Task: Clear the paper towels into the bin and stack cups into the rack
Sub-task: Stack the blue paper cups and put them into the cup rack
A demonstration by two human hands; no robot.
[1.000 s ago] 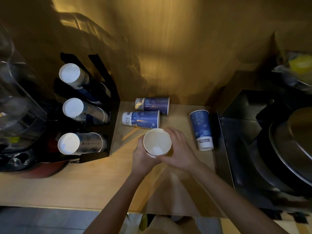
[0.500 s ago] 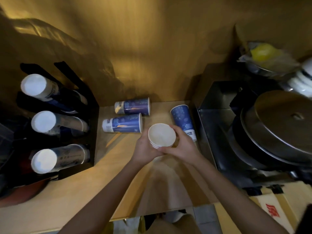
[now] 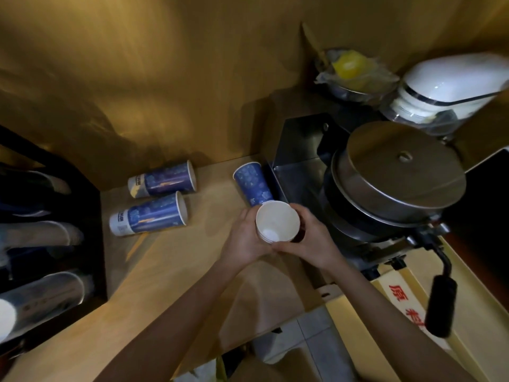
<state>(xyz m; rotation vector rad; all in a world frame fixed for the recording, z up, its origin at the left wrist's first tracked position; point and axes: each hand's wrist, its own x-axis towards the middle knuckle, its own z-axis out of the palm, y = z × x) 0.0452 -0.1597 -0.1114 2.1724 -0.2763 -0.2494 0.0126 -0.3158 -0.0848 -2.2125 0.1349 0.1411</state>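
Above the wooden table (image 3: 176,260): nested white-lined paper cups (image 3: 277,221), mouth up, clasped between left hand (image 3: 245,238) and right hand (image 3: 311,241). Behind: one blue paper cup (image 3: 252,184); two more blue cups (image 3: 162,180) (image 3: 148,215) lying near black cup rack (image 3: 91,216), left.

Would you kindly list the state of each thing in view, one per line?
held cup stack: upright, mouth up, gripped by both hands
left hand: closed on the stack
right hand: closed on the stack
rear lying cup: on its side
front lying cup: on its side
third loose cup: lying on the counter beside the metal machine
cup rack: holds stacked cups
metal lid: closed
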